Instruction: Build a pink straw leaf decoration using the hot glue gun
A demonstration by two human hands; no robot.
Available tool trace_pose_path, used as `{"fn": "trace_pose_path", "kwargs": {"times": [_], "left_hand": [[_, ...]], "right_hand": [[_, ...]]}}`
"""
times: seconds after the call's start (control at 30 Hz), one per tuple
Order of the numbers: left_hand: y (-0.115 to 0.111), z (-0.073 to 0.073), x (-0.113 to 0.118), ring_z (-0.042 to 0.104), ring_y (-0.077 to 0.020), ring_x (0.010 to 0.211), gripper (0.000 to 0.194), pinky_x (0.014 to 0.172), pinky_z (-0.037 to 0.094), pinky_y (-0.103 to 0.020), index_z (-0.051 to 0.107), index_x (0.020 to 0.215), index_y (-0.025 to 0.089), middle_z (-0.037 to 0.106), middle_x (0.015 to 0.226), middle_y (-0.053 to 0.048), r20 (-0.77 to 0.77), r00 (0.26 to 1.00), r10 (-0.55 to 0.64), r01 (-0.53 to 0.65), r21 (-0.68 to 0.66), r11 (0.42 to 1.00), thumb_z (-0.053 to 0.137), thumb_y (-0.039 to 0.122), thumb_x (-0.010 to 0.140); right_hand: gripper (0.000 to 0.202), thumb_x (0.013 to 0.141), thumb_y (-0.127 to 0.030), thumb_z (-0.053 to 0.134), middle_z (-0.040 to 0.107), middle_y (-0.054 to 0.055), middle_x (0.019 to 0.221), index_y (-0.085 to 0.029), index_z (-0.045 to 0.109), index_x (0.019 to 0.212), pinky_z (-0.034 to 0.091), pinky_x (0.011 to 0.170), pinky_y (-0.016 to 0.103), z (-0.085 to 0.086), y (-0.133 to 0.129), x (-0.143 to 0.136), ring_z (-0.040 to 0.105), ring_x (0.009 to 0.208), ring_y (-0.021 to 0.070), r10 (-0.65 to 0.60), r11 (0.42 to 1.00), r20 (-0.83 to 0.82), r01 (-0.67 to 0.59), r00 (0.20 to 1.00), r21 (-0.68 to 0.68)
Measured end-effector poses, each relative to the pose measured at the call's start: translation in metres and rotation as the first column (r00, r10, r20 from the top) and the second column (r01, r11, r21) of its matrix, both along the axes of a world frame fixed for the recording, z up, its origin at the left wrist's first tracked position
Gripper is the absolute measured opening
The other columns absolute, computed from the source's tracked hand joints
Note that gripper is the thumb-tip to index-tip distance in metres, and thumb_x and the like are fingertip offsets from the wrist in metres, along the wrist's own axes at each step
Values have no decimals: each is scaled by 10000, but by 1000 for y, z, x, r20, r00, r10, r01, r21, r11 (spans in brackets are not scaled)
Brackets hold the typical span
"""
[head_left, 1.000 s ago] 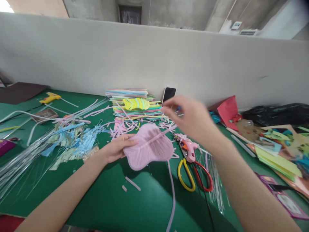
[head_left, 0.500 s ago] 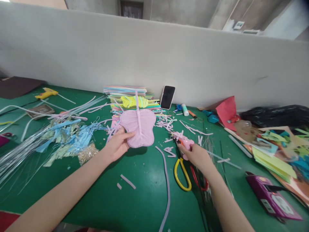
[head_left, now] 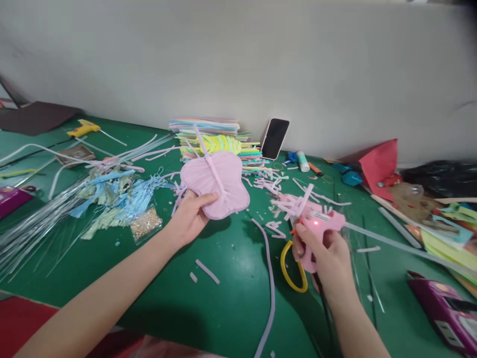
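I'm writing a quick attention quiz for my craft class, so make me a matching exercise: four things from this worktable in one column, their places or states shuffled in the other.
Things
1. Lilac lobed piece
2. Pink glue gun
3. Phone
4. Yellow glue gun

Places or states
A. Propped up by the grey wall
B. Held in the left hand
C. Lying on the left part of the green table
D. Gripped by the right hand, red light glowing

Right pairs: 1-B, 2-D, 3-A, 4-C

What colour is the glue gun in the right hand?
Pink; shows best in the head view.
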State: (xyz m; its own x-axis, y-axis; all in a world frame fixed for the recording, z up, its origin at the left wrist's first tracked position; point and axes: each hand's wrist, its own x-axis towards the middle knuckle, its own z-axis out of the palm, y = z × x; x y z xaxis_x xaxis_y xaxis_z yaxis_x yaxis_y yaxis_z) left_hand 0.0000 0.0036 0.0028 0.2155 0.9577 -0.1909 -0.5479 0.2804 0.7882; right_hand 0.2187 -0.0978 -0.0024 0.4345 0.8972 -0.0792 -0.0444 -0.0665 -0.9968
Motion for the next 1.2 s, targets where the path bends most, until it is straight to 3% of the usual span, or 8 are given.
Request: {"fn": "trace_pose_path", "kwargs": {"times": [0.2, 0.37, 0.53, 0.63, 0.7, 0.87, 1.07, 1.2], "left_hand": [[2, 0, -2, 629, -265, 1137, 708, 1000, 507, -394, 467, 1357, 239, 686, 1196, -63, -12, 999, 44, -43, 77, 996, 701, 79, 708], [-1, 3, -1, 666, -230, 1067, 728, 937, 543, -335, 454, 1366, 249, 711, 1130, -37, 11, 996, 91, -91, 136, 987, 700, 50, 710], [-1, 11, -9, 713, -179, 728, 523, 653, 594, -235, 577, 1234, 159, 743, 862, -33, 35, 995, 90, -88, -45, 995, 704, 100, 730], [2, 16, -16, 710, -182, 662, 340, 521, 575, -229, 614, 1181, 131, 739, 813, -50, 180, 981, -71, 101, -165, 981, 598, 253, 864], [2, 15, -19, 731, -228, 729, 369, 489, 577, -260, 605, 1210, 138, 749, 947, -89, 261, 933, -248, 286, -122, 950, 511, 353, 925], [2, 8, -21, 734, -311, 867, 499, 552, 609, -301, 550, 1303, 147, 672, 1217, -172, 323, 783, -531, 553, 27, 832, 444, 479, 946], [6, 3, -20, 691, -331, 1014, 669, 781, 613, -346, 362, 1423, 8, 683, 1149, -247, 403, 749, -526, 588, -39, 808, 358, 502, 973], [3, 5, -17, 691, -329, 1009, 647, 814, 604, -341, 286, 1467, 38, 715, 1075, -218, 389, 784, -483, 550, -75, 832, 367, 457, 981]], "right_hand": [[361, 744, -545, 694, 619, 27, 572, -187, 648, 737, 452, 466, 265, -5, -5, -12, 548, 484, 140, 31, 998, 19, -30, 999, -50], [324, 740, -482, 734, 482, -32, 471, -179, 625, 703, 266, 349, 216, -15, -5, -14, 399, 400, 82, 64, 998, 49, -63, 997, -18], [325, 765, -443, 725, 527, -19, 560, -168, 586, 660, 236, 359, 193, -17, -5, -7, 346, 405, 39, 217, 976, -192, -213, 957, 39], [339, 797, -454, 687, 488, -34, 527, -164, 586, 656, 180, 338, 179, -18, -6, -1, 281, 373, 21, 418, 902, -381, -426, 825, 69], [344, 813, -460, 670, 455, -47, 495, -162, 588, 660, 158, 329, 173, -19, -7, 2, 264, 359, 18, 497, 851, -434, -520, 752, 73], [312, 799, -442, 695, 554, -23, 589, -167, 579, 710, 189, 325, 160, -23, -9, 1, 301, 365, 11, 534, 824, -438, -562, 724, 75], [352, 820, -460, 669, 459, -53, 495, -151, 584, 673, 170, 329, 162, -22, -9, 0, 285, 353, 11, 583, 791, -414, -606, 699, 89], [363, 805, -467, 682, 488, -44, 517, -149, 577, 665, 166, 335, 171, -22, -10, 1, 283, 354, 9, 570, 796, -416, -601, 709, 68]]}}
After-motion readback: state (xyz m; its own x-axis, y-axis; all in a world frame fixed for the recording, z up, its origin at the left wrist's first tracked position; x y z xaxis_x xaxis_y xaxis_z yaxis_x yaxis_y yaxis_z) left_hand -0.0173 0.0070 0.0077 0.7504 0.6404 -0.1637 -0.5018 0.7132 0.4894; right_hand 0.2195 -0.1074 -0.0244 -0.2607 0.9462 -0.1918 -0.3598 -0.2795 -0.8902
